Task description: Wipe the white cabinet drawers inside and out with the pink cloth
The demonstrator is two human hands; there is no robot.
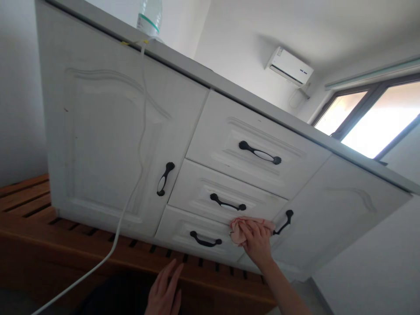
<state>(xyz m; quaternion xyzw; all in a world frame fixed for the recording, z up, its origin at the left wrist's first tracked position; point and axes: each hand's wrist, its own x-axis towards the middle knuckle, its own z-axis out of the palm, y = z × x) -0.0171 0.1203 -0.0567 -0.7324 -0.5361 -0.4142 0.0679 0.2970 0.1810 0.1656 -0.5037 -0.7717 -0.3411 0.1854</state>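
Note:
My right hand [258, 243] presses a pink cloth [238, 232] against the front of a white cabinet [105, 144]. The cloth lies over the right end of the bottom drawer [182, 225], close below the middle drawer [192, 186]. Just right of my fingers is the black handle [285, 222] of the right door. My left hand [165, 291] is low in the view, in front of the wooden slats, holding nothing, its fingers stretched out and partly apart. Black handles also sit on the top drawer [210, 131] and the left door.
A white cable [114, 240] hangs from the cabinet top across the left door. On top stands a clear plastic bottle [150, 19]. Beneath the cabinet is a slatted wooden bench [33, 197]. An air conditioner [288, 65] and a window [387, 118] are on the walls behind.

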